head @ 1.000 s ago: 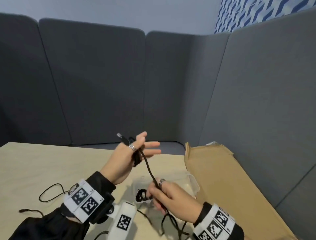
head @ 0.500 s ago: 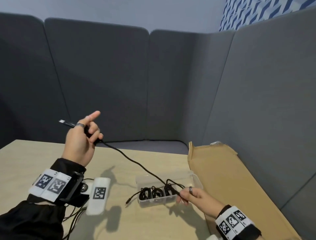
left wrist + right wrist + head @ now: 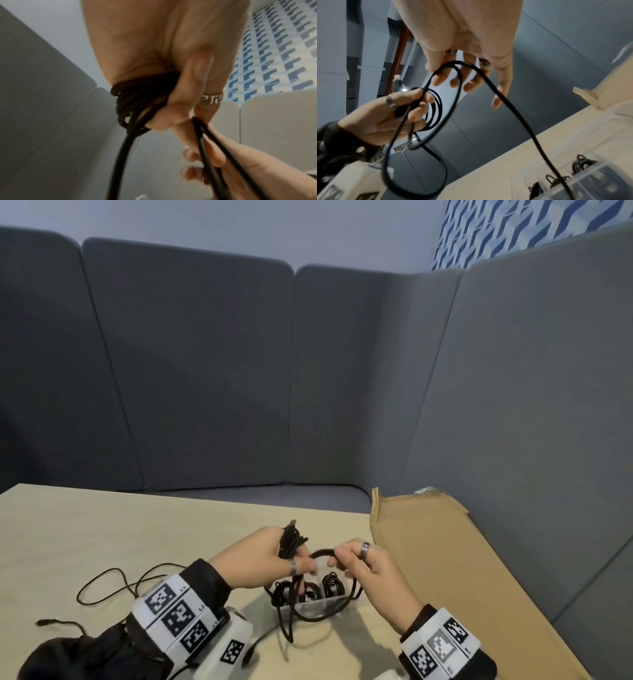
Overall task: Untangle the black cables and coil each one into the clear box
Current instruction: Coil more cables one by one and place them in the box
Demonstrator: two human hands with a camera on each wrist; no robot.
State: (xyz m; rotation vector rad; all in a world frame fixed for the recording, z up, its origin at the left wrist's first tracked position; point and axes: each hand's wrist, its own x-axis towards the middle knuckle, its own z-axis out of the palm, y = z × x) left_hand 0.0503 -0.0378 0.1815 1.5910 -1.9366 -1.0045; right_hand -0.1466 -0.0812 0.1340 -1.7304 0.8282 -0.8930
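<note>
Two hands work on one black cable (image 3: 310,587) just above the clear box (image 3: 318,602), which stands on the table (image 3: 120,529) near its right edge, beside a sheet of cardboard (image 3: 428,563).

Your left hand (image 3: 260,563) is clenched around a bundle of coils of this cable; the coils pass through the fist, and in the left wrist view they come out below the curled fingers (image 3: 171,119). The cable's plug (image 3: 292,523) sticks up above the fist, toward the far edge of the table.

Your right hand (image 3: 368,568) pinches the same cable between thumb and fingertips, right beside your left hand. Between the two grips the cable makes a short arch. Below the hands one big loose loop hangs down, in front of the near wall of the box, and reaches the table.

Inside the box several coiled cables (image 3: 332,583) already lie, each a small dark bundle.

More loose cable (image 3: 113,580) lies on the table behind your left wrist, toward the near left corner, well apart from the box.
</note>
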